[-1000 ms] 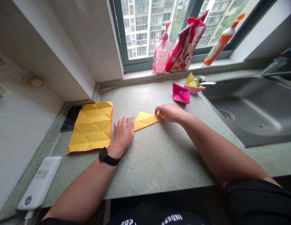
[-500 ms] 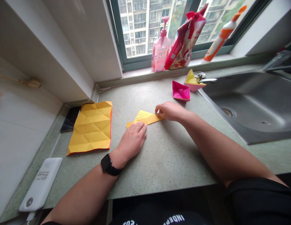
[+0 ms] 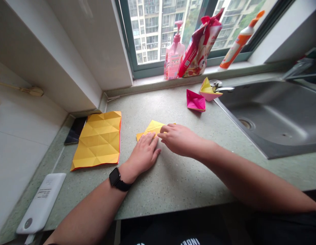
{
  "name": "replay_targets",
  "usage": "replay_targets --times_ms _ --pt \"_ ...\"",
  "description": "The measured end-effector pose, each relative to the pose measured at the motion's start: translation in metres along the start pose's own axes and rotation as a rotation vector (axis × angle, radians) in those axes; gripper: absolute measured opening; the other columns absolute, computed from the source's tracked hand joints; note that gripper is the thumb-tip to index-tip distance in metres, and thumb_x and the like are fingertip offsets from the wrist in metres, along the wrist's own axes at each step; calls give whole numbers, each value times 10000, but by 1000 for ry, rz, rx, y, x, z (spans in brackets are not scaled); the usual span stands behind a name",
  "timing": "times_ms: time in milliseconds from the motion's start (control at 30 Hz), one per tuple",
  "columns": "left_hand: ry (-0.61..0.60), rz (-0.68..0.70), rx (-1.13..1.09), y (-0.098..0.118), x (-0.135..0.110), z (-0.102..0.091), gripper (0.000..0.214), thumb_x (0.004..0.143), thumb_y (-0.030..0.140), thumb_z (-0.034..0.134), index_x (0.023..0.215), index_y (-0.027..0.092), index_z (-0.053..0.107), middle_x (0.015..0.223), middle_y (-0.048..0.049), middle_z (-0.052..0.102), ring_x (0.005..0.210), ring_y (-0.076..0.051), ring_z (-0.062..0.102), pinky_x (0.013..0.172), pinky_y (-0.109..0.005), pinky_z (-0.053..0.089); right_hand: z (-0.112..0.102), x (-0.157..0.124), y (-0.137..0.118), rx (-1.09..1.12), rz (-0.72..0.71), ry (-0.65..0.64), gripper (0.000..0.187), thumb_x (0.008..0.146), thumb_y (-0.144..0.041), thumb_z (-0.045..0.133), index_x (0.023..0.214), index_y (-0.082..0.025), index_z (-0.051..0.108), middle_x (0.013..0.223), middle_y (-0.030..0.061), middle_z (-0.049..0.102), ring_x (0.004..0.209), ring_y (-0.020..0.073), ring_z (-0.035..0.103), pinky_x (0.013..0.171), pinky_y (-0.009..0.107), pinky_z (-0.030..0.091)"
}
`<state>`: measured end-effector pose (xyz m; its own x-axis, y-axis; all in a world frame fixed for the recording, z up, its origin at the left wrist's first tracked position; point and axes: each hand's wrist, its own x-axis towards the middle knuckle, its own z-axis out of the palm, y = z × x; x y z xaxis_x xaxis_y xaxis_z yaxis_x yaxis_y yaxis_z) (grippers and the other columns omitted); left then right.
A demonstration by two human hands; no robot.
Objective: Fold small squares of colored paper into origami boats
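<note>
A folded piece of yellow paper [image 3: 153,126] with a peaked top lies flat on the counter in front of me. My left hand [image 3: 144,151], with a black watch on its wrist, rests on the paper's lower left part, fingers stretched out. Close beside those fingertips, my right hand [image 3: 177,139] has its bent fingers and thumb at the paper's folded lower edge. It covers most of the paper's right half. Left of them lies a stack of creased yellow sheets [image 3: 99,139] with red showing along its edge.
A magenta folded paper boat [image 3: 196,101] and a yellow-and-pink one [image 3: 210,91] stand by the sink [image 3: 277,146]. On the sill are a pump bottle [image 3: 174,58], a red bag [image 3: 201,51] and an orange-white bottle [image 3: 237,46]. A power bank [image 3: 42,200] and dark phone [image 3: 75,131] lie left.
My right hand has slid left along the paper's lower edge, from its right end to beside my left fingers. My left hand stays in place on the paper.
</note>
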<state>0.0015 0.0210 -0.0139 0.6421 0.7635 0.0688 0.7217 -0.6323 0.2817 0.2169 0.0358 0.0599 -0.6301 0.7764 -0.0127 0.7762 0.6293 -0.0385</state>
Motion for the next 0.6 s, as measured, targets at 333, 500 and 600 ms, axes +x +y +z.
replay_targets --times_ms 333,500,600 --pt "9 -11 -3 -1 -1 -2 584 1117 398 540 1646 164 460 1712 -202 463 1619 -359 408 1329 -583 377 58 -12 8 -25 27 134 322 1101 -238 527 1318 -168 754 1257 152 733 1073 276 627 930 388 480" --pt "24 -37 28 5 -3 -6 563 1108 388 558 1615 150 502 1669 -201 517 1578 -359 462 1310 -565 406 62 -15 3 -4 64 147 339 1102 -252 532 1356 -178 745 1309 149 717 1103 278 625 943 395 492" --pt "44 -54 43 9 -4 -8 535 1101 378 574 1577 137 544 1620 -204 563 1528 -355 514 1281 -548 442 61 -16 0 4 93 134 349 1094 -255 550 1378 -176 738 1321 156 710 1110 283 628 932 400 505"
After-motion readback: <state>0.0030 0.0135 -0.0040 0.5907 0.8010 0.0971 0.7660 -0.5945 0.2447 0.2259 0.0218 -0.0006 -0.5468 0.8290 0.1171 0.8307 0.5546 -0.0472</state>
